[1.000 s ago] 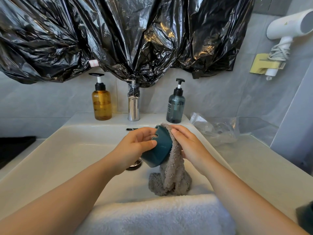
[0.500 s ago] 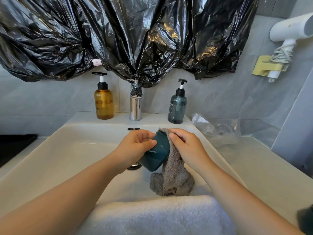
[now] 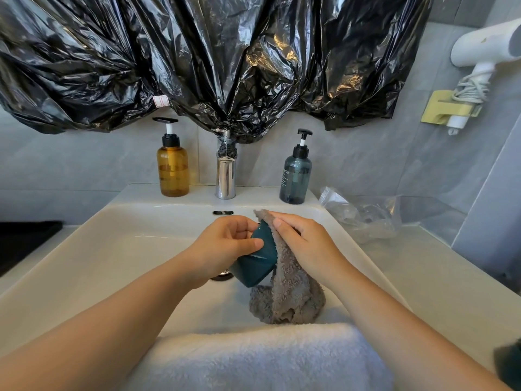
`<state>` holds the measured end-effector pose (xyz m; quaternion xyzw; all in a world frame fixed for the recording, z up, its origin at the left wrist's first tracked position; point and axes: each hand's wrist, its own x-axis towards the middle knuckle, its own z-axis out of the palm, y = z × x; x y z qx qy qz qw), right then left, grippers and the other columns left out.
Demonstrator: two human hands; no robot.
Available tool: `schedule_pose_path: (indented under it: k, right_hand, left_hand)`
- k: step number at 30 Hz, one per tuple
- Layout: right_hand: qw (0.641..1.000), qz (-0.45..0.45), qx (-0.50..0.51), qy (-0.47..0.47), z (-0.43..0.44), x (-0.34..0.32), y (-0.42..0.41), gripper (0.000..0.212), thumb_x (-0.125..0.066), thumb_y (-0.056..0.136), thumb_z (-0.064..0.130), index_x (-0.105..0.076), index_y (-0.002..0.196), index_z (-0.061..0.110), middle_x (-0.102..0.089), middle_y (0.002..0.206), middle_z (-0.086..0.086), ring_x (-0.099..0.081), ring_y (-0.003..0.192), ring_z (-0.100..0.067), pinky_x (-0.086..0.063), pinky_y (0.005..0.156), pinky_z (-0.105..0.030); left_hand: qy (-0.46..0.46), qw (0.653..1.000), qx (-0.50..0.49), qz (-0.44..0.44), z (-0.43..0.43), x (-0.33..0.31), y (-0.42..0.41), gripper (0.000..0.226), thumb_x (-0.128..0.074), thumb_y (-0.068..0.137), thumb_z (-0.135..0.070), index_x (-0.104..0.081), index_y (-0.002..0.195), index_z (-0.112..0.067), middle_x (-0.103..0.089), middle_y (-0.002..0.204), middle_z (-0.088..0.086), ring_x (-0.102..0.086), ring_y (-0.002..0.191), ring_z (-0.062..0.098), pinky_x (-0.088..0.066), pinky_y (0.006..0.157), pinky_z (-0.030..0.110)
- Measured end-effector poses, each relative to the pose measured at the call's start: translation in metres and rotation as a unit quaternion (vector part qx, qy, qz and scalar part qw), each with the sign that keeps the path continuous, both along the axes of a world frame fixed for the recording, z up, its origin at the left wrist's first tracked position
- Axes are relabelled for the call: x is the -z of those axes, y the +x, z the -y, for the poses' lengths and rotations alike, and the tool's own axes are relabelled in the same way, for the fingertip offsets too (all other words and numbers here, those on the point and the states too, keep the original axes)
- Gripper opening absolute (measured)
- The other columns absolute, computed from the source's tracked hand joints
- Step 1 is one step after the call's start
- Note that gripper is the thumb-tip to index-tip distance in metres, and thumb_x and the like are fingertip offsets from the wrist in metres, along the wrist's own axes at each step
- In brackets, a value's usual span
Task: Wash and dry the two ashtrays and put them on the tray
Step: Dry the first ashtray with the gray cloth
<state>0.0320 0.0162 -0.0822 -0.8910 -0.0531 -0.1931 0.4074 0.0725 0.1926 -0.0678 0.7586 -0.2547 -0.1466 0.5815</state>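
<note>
A dark teal ashtray [image 3: 255, 263] is held tilted above the white sink [image 3: 118, 249]. My left hand [image 3: 225, 244] grips it from the left, thumb on its side and fingers over its rim. My right hand [image 3: 307, 245] presses a grey fluffy cloth [image 3: 287, 297] against the ashtray's right side, fingers curled over the cloth's top edge. The cloth hangs down into the basin. At the lower right frame edge a dark teal object [image 3: 509, 362] shows only partly; I cannot tell what it is. No tray is in view.
A white towel [image 3: 253, 359] lies over the sink's near edge. An amber pump bottle [image 3: 172, 167], a chrome tap [image 3: 225, 176] and a blue-grey pump bottle [image 3: 296, 176] stand behind the basin. A crumpled clear bag [image 3: 363, 215] lies on the right counter. Black plastic sheet [image 3: 214, 60] covers the wall.
My left hand has turned the ashtray a little in its grip while my right hand rubs the cloth along its side. Both hands stay above the drain.
</note>
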Motion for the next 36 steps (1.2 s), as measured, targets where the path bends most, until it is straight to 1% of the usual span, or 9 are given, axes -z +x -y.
schedule_pose_path:
  k: [4,7,10,13,17,23,28,32,36]
  right_hand:
    - [0.972,-0.157,0.014,0.175,0.012,0.003,0.002,0.041,-0.037,0.099,0.049,-0.063,0.122,0.028,-0.067,0.116,0.005,-0.06,0.112,-0.016,-0.048,0.098,-0.037]
    - [0.962,-0.137,0.009,0.237,0.015,0.003,0.004,0.035,-0.042,0.096,0.05,-0.063,0.119,0.036,-0.067,0.12,0.009,-0.059,0.116,-0.015,-0.045,0.105,-0.047]
    - [0.961,-0.122,0.006,0.25,0.009,0.0,0.002,0.029,-0.043,0.096,0.044,-0.067,0.111,0.037,-0.068,0.118,0.01,-0.061,0.114,-0.013,-0.044,0.105,-0.047]
    - [0.965,-0.13,0.003,0.229,0.005,0.0,0.0,0.032,-0.038,0.1,0.041,-0.065,0.115,0.033,-0.067,0.119,0.007,-0.06,0.114,-0.013,-0.044,0.105,-0.044]
    - [0.979,-0.095,0.012,0.181,0.001,-0.004,-0.005,0.031,-0.037,0.102,0.034,-0.064,0.118,0.028,-0.064,0.118,0.009,-0.057,0.114,-0.01,-0.043,0.103,-0.033]
    - [0.992,-0.005,0.01,0.124,0.0,-0.005,-0.008,0.025,-0.051,0.099,0.02,-0.072,0.091,0.032,-0.072,0.1,0.01,-0.064,0.099,-0.01,-0.051,0.091,-0.031]
    - [0.981,-0.036,0.076,0.176,0.016,-0.005,-0.01,0.027,-0.051,0.099,0.021,-0.074,0.087,0.014,-0.073,0.096,-0.006,-0.066,0.097,-0.02,-0.052,0.089,-0.036]
    - [0.984,0.037,0.03,0.17,0.009,-0.009,-0.014,0.021,-0.056,0.096,0.016,-0.072,0.103,0.028,-0.071,0.099,0.014,-0.063,0.095,0.004,-0.048,0.083,-0.015]
    - [0.994,0.068,0.002,0.088,0.003,-0.006,-0.006,0.023,-0.057,0.096,0.02,-0.072,0.113,0.021,-0.07,0.115,0.009,-0.06,0.111,-0.005,-0.046,0.099,-0.027]
  left_hand:
    - [-0.029,0.999,0.013,0.004,-0.001,0.001,-0.002,0.012,-0.057,0.093,-0.004,-0.065,0.098,-0.011,-0.075,0.095,0.005,-0.07,0.091,0.021,-0.054,0.076,0.027]
    - [-0.056,0.998,0.019,-0.006,0.001,-0.002,-0.003,0.014,-0.055,0.092,-0.001,-0.065,0.097,-0.01,-0.075,0.091,0.003,-0.07,0.082,0.014,-0.053,0.068,0.018]
    - [-0.066,0.996,0.04,-0.045,0.004,-0.004,-0.004,0.015,-0.054,0.094,-0.007,-0.065,0.104,-0.008,-0.074,0.09,0.004,-0.068,0.079,0.015,-0.053,0.064,0.021]
    - [-0.038,0.997,0.034,-0.066,0.007,-0.009,-0.013,0.017,-0.053,0.096,-0.021,-0.064,0.099,-0.008,-0.067,0.07,-0.001,-0.06,0.056,0.01,-0.041,0.043,0.017]
    - [-0.029,0.998,-0.001,-0.054,0.009,-0.013,-0.015,0.02,-0.051,0.098,-0.025,-0.064,0.093,-0.01,-0.062,0.054,-0.008,-0.057,0.043,0.003,-0.038,0.037,0.011]
    - [0.024,1.0,-0.012,-0.004,0.004,-0.008,-0.013,0.022,-0.055,0.095,-0.031,-0.064,0.079,-0.02,-0.066,0.064,-0.007,-0.06,0.059,0.011,-0.044,0.049,0.021]
    - [-0.025,0.999,0.003,0.023,-0.002,-0.006,-0.008,0.015,-0.052,0.097,-0.016,-0.066,0.098,-0.008,-0.073,0.087,0.004,-0.066,0.08,0.016,-0.05,0.073,0.025]
    - [-0.035,0.999,0.013,0.026,-0.001,-0.007,-0.006,0.014,-0.052,0.096,-0.011,-0.065,0.098,-0.01,-0.073,0.092,0.007,-0.066,0.083,0.018,-0.051,0.077,0.028]
    - [-0.019,0.999,0.022,0.034,-0.001,-0.005,-0.007,0.013,-0.052,0.097,-0.014,-0.065,0.098,-0.013,-0.073,0.096,0.004,-0.067,0.089,0.018,-0.052,0.081,0.031]
